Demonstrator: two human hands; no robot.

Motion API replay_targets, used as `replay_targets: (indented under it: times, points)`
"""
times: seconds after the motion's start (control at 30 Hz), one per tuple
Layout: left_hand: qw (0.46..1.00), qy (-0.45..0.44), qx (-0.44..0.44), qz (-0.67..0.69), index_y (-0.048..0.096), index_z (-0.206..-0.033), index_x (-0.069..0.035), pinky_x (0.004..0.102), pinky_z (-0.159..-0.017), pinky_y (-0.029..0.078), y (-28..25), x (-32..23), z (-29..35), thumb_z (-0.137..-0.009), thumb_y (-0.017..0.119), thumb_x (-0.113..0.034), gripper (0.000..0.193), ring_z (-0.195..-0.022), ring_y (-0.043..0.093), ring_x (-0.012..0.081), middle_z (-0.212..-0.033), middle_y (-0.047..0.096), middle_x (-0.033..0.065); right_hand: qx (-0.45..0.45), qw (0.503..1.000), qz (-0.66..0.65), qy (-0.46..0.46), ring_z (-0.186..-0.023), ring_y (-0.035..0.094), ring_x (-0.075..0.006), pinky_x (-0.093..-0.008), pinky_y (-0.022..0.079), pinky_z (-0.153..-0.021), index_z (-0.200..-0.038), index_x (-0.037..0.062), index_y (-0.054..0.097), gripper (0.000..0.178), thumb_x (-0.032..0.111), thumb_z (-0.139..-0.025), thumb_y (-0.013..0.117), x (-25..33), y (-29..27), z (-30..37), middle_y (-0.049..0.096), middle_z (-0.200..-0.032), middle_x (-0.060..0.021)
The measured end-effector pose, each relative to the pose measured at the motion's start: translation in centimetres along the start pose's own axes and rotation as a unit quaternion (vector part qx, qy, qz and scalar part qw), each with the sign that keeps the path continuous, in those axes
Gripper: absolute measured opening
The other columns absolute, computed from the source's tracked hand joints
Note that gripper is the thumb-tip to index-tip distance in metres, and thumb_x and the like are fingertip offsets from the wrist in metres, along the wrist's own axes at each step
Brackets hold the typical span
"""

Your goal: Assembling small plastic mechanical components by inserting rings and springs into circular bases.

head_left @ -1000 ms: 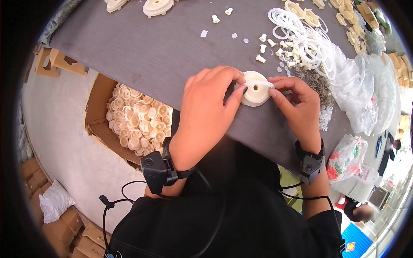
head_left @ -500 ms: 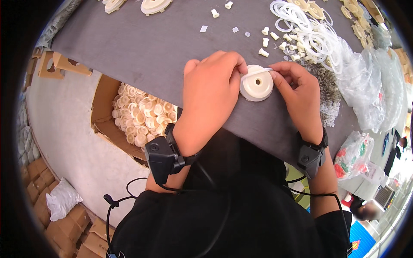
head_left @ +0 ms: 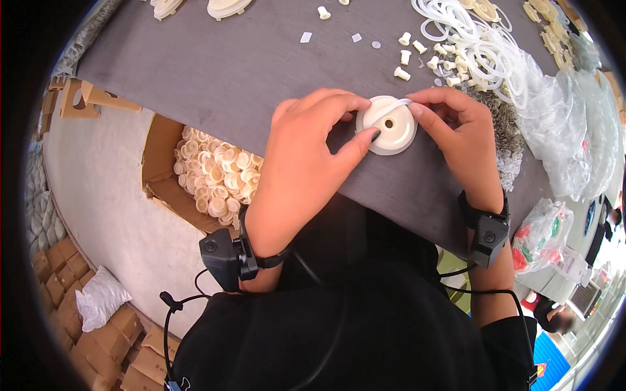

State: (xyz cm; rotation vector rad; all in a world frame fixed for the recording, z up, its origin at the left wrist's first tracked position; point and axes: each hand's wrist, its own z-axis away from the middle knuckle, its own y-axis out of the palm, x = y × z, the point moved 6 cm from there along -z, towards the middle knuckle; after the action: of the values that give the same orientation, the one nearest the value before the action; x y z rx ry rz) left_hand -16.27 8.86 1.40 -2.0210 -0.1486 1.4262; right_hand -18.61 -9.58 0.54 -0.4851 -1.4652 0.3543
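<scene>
- The grey table (head_left: 215, 78) slanted across the room, with the pale floor (head_left: 98, 189) beyond its left edge and an open box (head_left: 160, 156) of cream parts (head_left: 222, 173) below it.
- The disc (head_left: 394, 138) was near the table's front edge, between the two hands, its central hole facing up; whether it lay flat or was slightly raised could not be told.
- A white band (head_left: 389, 112) crossed the disc's upper part at a slant.
- The left hand (head_left: 306, 140) was partly curled, index finger and thumb spread moderately apart, their tips at the disc's left side. Whether they gripped or only pressed could not be told.
- The right hand (head_left: 456, 127) had its thumb and index finger nearly together, apparently pinching the band's right end at the disc's upper right edge.
- Beyond the right hand lay loose plugs (head_left: 402, 73), a heap of white rings (head_left: 450, 29), springs (head_left: 505, 124) and clear bags (head_left: 561, 130).
- The band looked soft, so uneven pulling could twist it, and a slack pinch could let it spring off.
- If the left fingertips pressed only one side, the disc could tip or skid.
- The front edge was near enough that a slipping disc might fall.
- A wide sweep of the right hand could scatter the springs or plugs.
</scene>
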Motion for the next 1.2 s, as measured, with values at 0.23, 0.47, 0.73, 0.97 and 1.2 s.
replay_targets:
  times: [0.23, 0.47, 0.73, 0.97, 1.2]
  points:
    - [0.999, 0.002, -0.026, -0.037, 0.066, -0.100, 0.000, 0.0307, -0.075, 0.048, 0.1, -0.2, 0.5, -0.081, 0.065, -0.004, 0.020, -0.081, 0.064, 0.0223, -0.096, 0.067, 0.0106, 0.001, 0.999, -0.013, -0.045, -0.066, 0.055, -0.0111, -0.0248, 0.045, -0.062, -0.096, 0.0011, 0.069, 0.014, 0.010, -0.085, 0.065, 0.7, 0.5, 0.2, 0.067, -0.080, -0.0049]
    - [0.999, -0.042, -0.010, -0.028, 0.064, -0.094, 0.002, 0.0315, -0.069, 0.049, -0.1, 0.2, 0.0, -0.082, 0.063, -0.003, 0.013, -0.076, 0.063, 0.0232, -0.088, 0.066, 0.0126, 0.019, 0.999, 0.044, -0.024, -0.065, 0.057, -0.0126, -0.0259, 0.046, -0.062, -0.093, -0.0003, 0.067, 0.015, 0.013, -0.086, 0.064, 1.3, 0.6, 0.1, 0.065, -0.076, -0.0071]
    - [0.995, -0.034, 0.021, -0.087, 0.061, -0.090, 0.000, 0.0337, -0.064, 0.047, 0.0, 0.2, -1.4, -0.084, 0.060, -0.006, 0.009, -0.069, 0.061, 0.0260, -0.078, 0.063, 0.0134, 0.047, 0.998, 0.043, -0.011, -0.062, 0.054, -0.0099, -0.0243, 0.044, -0.059, -0.091, -0.0009, 0.066, 0.015, 0.012, -0.084, 0.064, 1.0, 0.6, -0.4, 0.064, -0.073, -0.0058]
    - [0.988, -0.059, 0.065, -0.124, 0.061, -0.093, -0.004, 0.0344, -0.060, 0.046, 0.2, 0.3, -2.3, -0.084, 0.060, -0.011, 0.012, -0.066, 0.061, 0.0241, -0.070, 0.062, 0.0093, 0.065, 0.998, 0.010, 0.004, -0.062, 0.049, -0.0069, -0.0223, 0.042, -0.057, -0.091, -0.0009, 0.065, 0.014, 0.011, -0.083, 0.065, 0.8, 0.5, -1.2, 0.060, -0.070, -0.0011]
    - [0.990, 0.072, -0.010, -0.124, 0.061, -0.111, -0.008, 0.0386, -0.076, 0.044, 0.1, -2.1, -0.2, -0.072, 0.075, -0.021, 0.043, -0.089, 0.057, 0.0293, -0.105, 0.057, 0.0100, 0.026, 0.999, -0.040, 0.009, -0.065, 0.050, -0.0055, -0.0215, 0.042, -0.060, -0.095, 0.0006, 0.064, 0.015, 0.010, -0.084, 0.065, 0.2, 0.4, -0.6, 0.060, -0.073, -0.0002]
